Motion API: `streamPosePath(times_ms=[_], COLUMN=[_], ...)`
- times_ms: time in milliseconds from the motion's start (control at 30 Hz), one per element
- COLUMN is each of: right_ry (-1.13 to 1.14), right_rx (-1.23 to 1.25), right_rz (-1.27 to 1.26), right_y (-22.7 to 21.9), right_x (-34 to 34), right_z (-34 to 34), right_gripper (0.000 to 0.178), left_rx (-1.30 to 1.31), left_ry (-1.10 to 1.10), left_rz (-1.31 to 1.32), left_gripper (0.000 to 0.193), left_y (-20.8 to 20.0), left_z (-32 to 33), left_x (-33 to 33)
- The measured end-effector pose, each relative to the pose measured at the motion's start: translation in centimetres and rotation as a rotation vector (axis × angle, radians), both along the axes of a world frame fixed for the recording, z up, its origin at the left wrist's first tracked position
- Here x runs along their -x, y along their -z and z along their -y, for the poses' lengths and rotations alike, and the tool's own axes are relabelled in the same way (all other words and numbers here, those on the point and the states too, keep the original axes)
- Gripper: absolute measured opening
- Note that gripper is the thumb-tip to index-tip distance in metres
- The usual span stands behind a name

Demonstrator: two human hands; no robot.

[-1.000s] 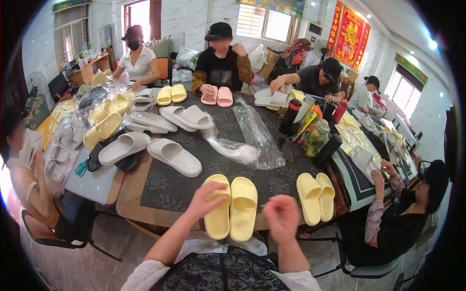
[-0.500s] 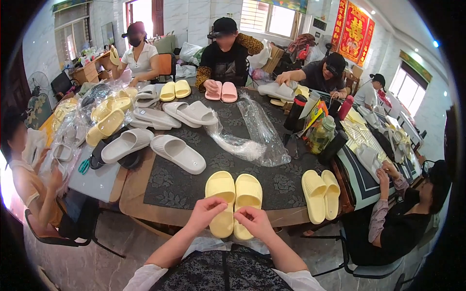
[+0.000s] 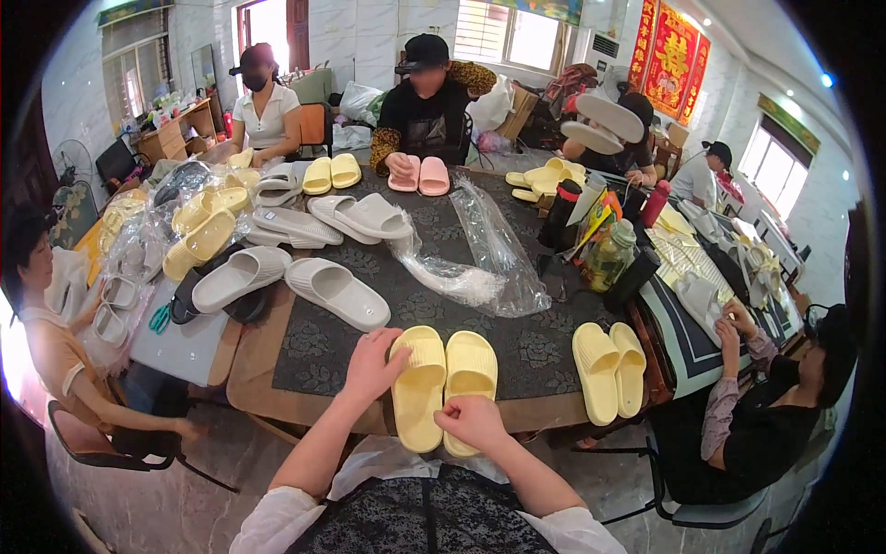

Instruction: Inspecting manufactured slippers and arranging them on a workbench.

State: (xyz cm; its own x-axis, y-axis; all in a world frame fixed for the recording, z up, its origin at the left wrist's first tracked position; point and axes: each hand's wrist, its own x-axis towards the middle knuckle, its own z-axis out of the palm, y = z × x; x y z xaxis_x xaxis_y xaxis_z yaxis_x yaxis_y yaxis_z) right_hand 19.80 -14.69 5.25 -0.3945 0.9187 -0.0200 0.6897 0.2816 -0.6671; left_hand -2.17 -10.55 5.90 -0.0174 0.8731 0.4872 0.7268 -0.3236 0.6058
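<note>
A pair of yellow slippers stands side by side in front of me, heels toward me, made up of a left slipper [image 3: 420,351] and a right slipper [image 3: 472,360]. My left hand [image 3: 373,365] is at the outer side of the left slipper's strap, fingers stretched out and the thumb apart, at the strap's edge. Over the footbed of the right slipper, my right hand [image 3: 472,422] is closed with its fingers curled together. Whatever it might hold is hidden or too small to see.
Another yellow pair [image 3: 609,369] stands right of me. Grey slippers [image 3: 339,294], crumpled clear plastic [image 3: 503,268] and bagged slippers [image 3: 208,231] cover the table's left and middle. Bottles and a jar [image 3: 611,258] stand at right. Teal scissors [image 3: 160,319] lie left. Several people sit around.
My left hand has moved up and left from the footbed to the strap's side, its pinch loosened. My right hand shifted slightly left. A person at the far right has lifted grey slippers off the table.
</note>
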Motion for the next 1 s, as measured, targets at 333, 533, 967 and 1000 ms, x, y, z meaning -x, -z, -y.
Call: streamPosePath(times_ms=[333,533,967,1000], right_ry=[0.067,0.099,0.119,0.107], right_rx=[-0.412,-0.407,-0.297,-0.275], right_rz=[0.138,0.055,-0.105,-0.123], right_y=[2.2,2.6,2.8,2.8], right_x=[5.7,5.6,5.2,5.1], right_z=[-3.6,-3.5,-3.2,-3.2], right_gripper=[0.030,0.025,0.025,0.025], left_rx=[0.330,0.397,0.324,0.292], left_ry=[0.071,0.200,0.007,-0.040], left_rz=[-0.402,-0.452,-0.044,0.025], left_gripper=[0.041,0.038,0.024,0.025], left_y=[4.0,3.5,1.5,1.3], left_z=[-6.6,-7.8,-6.5,-6.6], left_x=[0.1,0.2,0.4,0.0])
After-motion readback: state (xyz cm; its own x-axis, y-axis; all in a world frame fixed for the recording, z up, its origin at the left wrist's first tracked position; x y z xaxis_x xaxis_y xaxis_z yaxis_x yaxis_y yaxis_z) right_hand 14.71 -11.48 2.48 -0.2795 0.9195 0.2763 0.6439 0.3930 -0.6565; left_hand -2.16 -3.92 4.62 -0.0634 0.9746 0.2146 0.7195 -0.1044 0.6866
